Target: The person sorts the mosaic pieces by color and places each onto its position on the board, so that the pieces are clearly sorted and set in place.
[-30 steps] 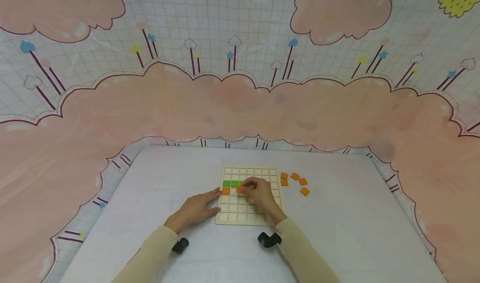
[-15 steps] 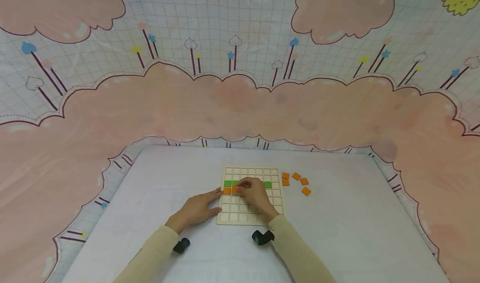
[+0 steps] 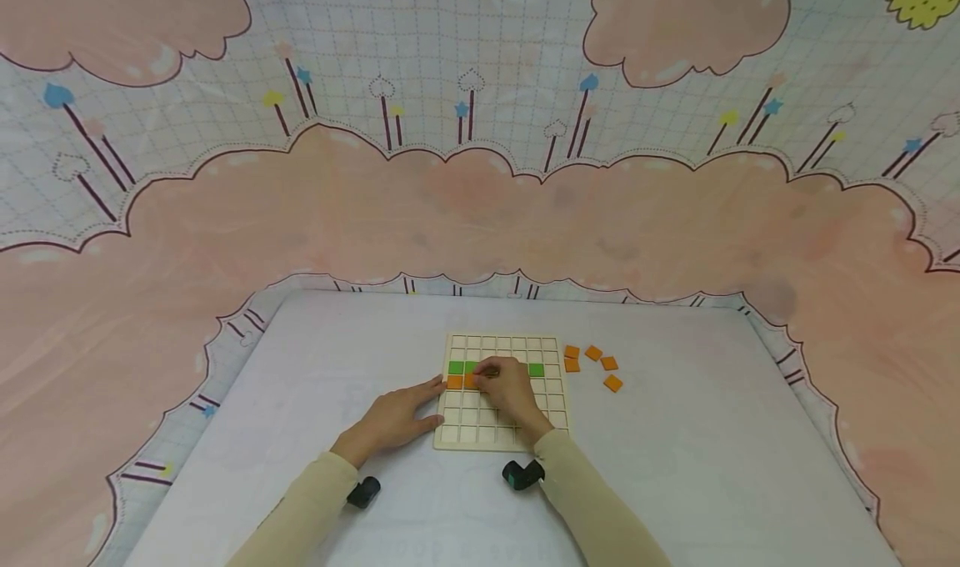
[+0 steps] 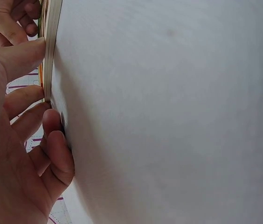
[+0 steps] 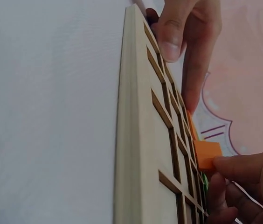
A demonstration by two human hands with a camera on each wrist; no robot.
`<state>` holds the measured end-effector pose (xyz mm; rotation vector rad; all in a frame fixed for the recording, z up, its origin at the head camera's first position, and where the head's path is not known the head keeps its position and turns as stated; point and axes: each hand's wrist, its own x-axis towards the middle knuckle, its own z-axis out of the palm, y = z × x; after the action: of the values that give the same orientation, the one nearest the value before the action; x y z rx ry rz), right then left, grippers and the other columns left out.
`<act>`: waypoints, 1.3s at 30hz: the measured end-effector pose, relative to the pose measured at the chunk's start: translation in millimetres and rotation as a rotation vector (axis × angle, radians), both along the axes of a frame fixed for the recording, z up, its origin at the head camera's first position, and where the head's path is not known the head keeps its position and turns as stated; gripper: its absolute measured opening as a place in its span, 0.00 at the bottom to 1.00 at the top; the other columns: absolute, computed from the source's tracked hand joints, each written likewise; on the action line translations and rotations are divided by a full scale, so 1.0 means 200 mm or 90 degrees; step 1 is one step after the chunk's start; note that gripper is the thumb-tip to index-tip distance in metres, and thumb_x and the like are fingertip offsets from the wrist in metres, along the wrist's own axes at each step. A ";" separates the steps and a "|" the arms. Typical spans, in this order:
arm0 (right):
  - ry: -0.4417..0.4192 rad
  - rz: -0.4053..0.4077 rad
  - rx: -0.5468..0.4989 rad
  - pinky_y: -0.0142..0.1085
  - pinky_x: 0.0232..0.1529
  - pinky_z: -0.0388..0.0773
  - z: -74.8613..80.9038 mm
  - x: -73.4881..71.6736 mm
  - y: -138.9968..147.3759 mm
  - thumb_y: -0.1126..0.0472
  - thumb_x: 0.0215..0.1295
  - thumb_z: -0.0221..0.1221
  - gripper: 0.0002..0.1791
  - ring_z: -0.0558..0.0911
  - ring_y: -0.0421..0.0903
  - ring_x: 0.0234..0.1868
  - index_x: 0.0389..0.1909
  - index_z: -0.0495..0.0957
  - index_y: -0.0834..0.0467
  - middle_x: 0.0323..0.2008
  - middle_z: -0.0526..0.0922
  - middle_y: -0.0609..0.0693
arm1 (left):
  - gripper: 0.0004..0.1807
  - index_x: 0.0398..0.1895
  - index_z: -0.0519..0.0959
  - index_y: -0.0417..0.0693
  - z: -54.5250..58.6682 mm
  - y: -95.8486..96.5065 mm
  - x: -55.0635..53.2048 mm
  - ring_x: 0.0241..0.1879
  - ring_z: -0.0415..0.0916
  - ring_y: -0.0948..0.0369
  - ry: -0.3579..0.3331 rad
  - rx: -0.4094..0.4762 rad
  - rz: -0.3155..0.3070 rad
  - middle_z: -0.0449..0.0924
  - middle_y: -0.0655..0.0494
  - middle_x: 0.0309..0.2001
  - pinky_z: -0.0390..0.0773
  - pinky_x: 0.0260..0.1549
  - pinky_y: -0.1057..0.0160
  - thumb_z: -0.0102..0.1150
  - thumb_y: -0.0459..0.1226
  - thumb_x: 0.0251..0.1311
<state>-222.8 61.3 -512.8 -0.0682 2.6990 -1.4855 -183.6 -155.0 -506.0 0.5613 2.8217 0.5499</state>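
A pale wooden grid board (image 3: 480,438) lies on the table. My right hand (image 3: 513,388) pinches an orange square tile (image 5: 207,153) between thumb and finger. In the right wrist view that tile is tilted up at its cell. Beside it, another orange tile (image 3: 454,382) fills the leftmost cell of the row. Green tiles (image 3: 457,368) line the row just behind, ending in one green tile (image 3: 536,369) right of my hand; those between are partly hidden. My left hand (image 3: 397,417) rests at the board's left side, thumb and fingertips touching its edge.
Several loose orange tiles (image 3: 593,353) lie on the white table (image 3: 697,450) to the right of the board. Each wrist wears a small black camera (image 3: 522,474). A patterned cloth (image 3: 480,208) with clouds hangs behind the table.
My right hand has moved left with the orange tile, bringing it next to the first orange one, then almost stopped. The green tile at the right has come into view. The left hand stays.
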 end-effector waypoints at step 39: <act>0.044 0.056 -0.030 0.30 0.32 0.80 0.11 0.09 0.06 0.62 0.63 0.64 0.09 0.80 0.39 0.31 0.43 0.84 0.58 0.35 0.84 0.48 | 0.33 0.71 0.68 0.58 0.00 0.01 0.00 0.70 0.67 0.50 -0.014 -0.002 0.017 0.61 0.63 0.75 0.70 0.66 0.44 0.61 0.52 0.63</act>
<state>-204.8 73.4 -491.1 -0.2423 2.6747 -1.5501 -183.8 -152.9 -506.7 0.5145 2.8131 0.5534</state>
